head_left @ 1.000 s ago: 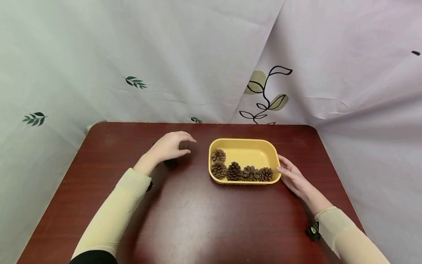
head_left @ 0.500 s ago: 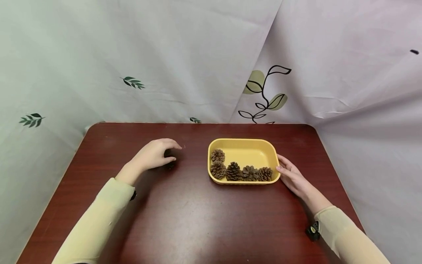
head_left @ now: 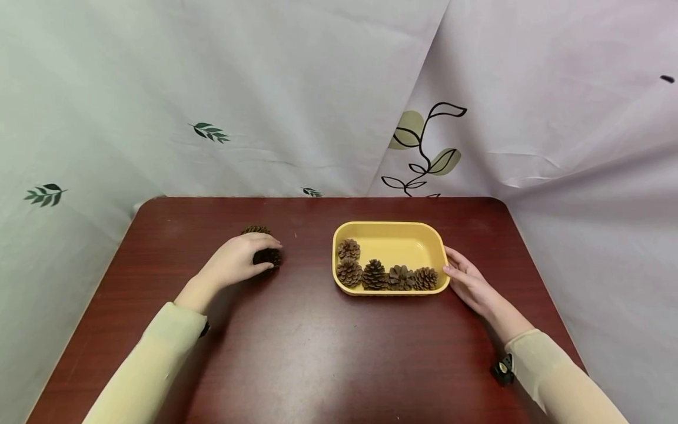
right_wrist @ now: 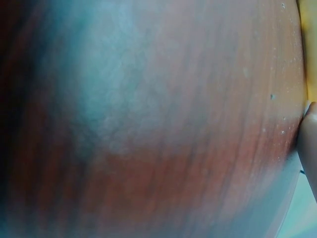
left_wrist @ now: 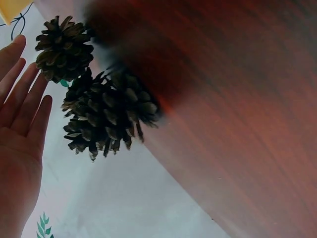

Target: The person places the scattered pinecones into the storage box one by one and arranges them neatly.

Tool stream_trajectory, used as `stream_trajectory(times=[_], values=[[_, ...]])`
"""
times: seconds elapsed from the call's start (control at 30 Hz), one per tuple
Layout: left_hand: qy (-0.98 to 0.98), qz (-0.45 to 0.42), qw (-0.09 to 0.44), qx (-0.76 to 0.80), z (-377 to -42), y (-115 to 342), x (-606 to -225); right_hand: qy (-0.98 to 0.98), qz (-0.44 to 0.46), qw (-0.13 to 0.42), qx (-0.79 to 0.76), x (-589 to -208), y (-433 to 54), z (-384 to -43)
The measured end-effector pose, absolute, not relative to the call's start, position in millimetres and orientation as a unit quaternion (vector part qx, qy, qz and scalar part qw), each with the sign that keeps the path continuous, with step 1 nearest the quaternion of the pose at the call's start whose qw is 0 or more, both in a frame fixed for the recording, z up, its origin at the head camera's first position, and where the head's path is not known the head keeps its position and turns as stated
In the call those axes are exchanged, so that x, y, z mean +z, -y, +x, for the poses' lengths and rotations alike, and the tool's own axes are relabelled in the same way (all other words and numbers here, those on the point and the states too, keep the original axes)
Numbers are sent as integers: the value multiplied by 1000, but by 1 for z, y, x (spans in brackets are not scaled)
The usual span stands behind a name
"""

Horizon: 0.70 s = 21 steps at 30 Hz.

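At the left of the table, my left hand [head_left: 235,259] arches over a dark brown pine cone [head_left: 267,257], with thumb and fingers apart on either side of it. Another pine cone [head_left: 256,229] shows just behind the knuckles. In the left wrist view, the fingers [left_wrist: 22,99] look nearly straight beside a pine cone [left_wrist: 63,49]; more cones [left_wrist: 106,114] cluster below it. My right hand [head_left: 471,285] holds the right end of a yellow plastic basin [head_left: 389,225], thumb at the rim and fingers along the outer wall.
Inside the basin, several pine cones [head_left: 374,275] line the left and near walls. The dark red wooden table [head_left: 318,353] ends at a pale cloth backdrop [head_left: 296,100] with printed leaves. A black wrist device [head_left: 503,370] sits by the right sleeve.
My left hand has moved left and slightly down, and its thumb and fingers now stand around a pine cone. The right hand stays at the basin; the view shifts slightly.
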<state>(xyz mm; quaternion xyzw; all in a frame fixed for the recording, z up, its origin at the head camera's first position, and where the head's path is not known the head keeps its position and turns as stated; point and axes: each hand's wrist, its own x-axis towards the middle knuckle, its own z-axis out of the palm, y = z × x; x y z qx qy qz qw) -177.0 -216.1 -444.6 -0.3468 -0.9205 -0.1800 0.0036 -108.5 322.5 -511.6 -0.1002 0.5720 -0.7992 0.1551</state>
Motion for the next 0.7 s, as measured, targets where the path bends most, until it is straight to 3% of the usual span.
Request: stream_trajectory(times=[0.7], values=[[926, -351, 17, -141, -172, 220, -457, -576, -89, 157, -797, -510, -322, -109]])
